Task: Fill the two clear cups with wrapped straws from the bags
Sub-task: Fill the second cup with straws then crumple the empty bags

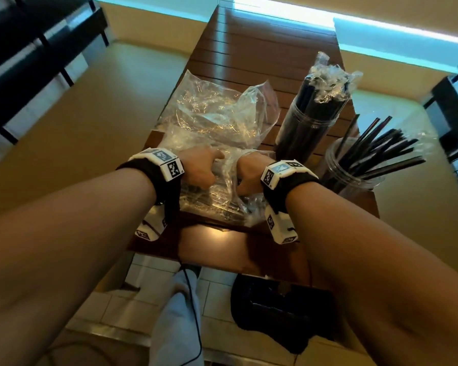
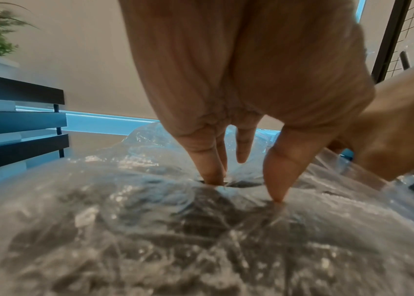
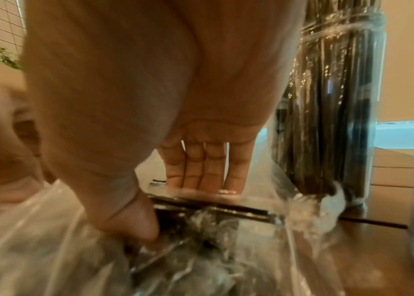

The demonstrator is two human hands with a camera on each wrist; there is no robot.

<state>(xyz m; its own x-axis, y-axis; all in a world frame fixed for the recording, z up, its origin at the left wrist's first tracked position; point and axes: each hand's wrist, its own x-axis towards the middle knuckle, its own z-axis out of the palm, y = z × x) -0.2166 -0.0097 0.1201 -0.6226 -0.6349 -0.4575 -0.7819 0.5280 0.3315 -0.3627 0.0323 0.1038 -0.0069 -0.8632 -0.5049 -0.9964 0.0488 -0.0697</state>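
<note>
A clear plastic bag of wrapped black straws lies at the near edge of the wooden table. My left hand pinches its plastic; in the left wrist view the fingers dig into an opening of the bag while the thumb presses beside them. My right hand grips the bag's right end, four fingers behind and the thumb in front. At the right stand two clear cups: the far cup is packed with a bundle of straws, the near cup holds several loose straws.
An empty crumpled plastic bag lies behind the hands in the middle of the table. A dark bag sits on the floor under the near edge. A dark bench stands at the left and a black rack at the right.
</note>
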